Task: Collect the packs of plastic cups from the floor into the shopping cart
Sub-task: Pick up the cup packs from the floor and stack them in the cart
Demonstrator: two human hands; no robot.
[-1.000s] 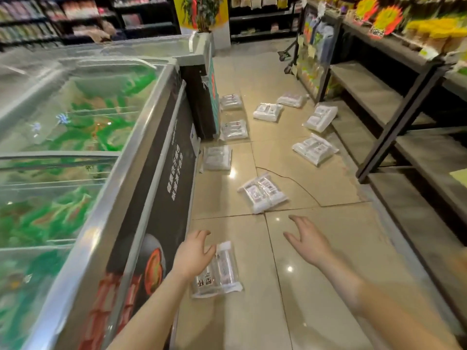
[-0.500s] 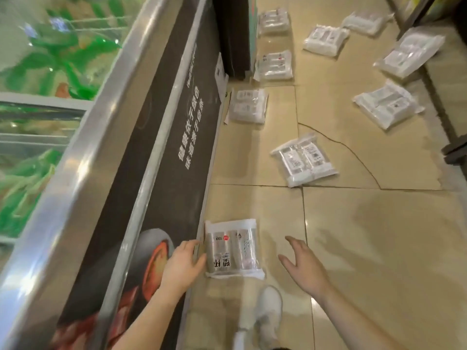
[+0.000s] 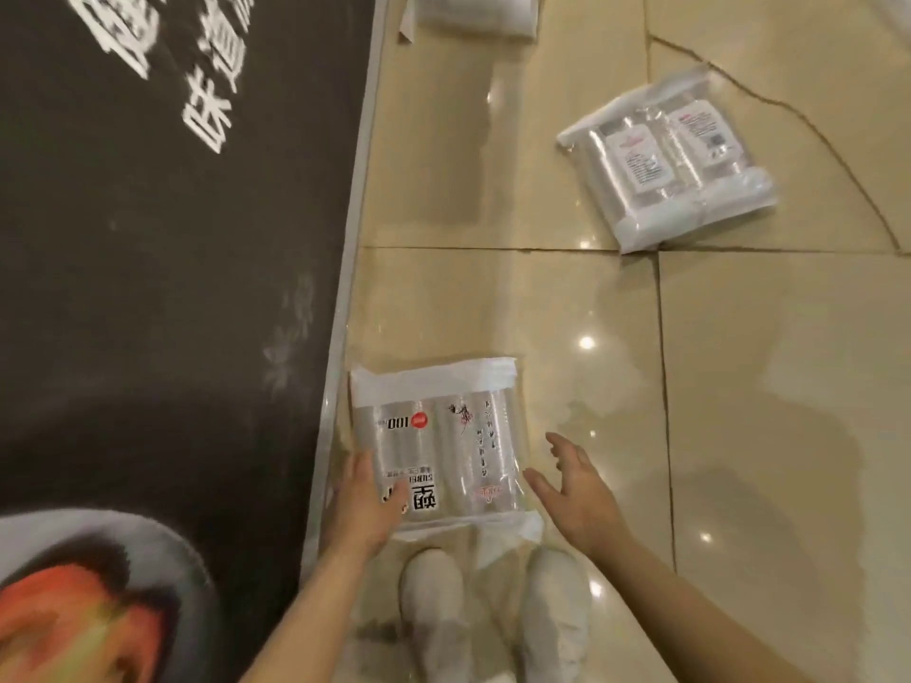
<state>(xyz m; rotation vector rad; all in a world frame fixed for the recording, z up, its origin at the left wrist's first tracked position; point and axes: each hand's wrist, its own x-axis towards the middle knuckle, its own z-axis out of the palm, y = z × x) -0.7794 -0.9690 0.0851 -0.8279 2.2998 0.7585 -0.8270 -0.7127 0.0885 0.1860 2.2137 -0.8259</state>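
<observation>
Glossy beige tile floor (image 3: 764, 436) of a shop aisle, with the dark printed side of a freezer case (image 3: 172, 239) filling the whole left of the frame. Pretty early in the job by the look of it: no shopping cart anywhere in view and nothing lifted yet. At lower centre the nearest pack of cups (image 3: 438, 446) lies flat right beside the case's base. The person's left hand (image 3: 367, 502) is on its left edge, fingers fairly straight, touching more than gripping. Their right hand (image 3: 574, 490) is spread wide just off the pack's right edge, not clearly in contact. White shoes (image 3: 493, 618) sit just below. Still on the floor: a second pack (image 3: 670, 165) at upper right and a third pack (image 3: 478, 14) cut off at the top. The case probably leaves little finger room on the left.
</observation>
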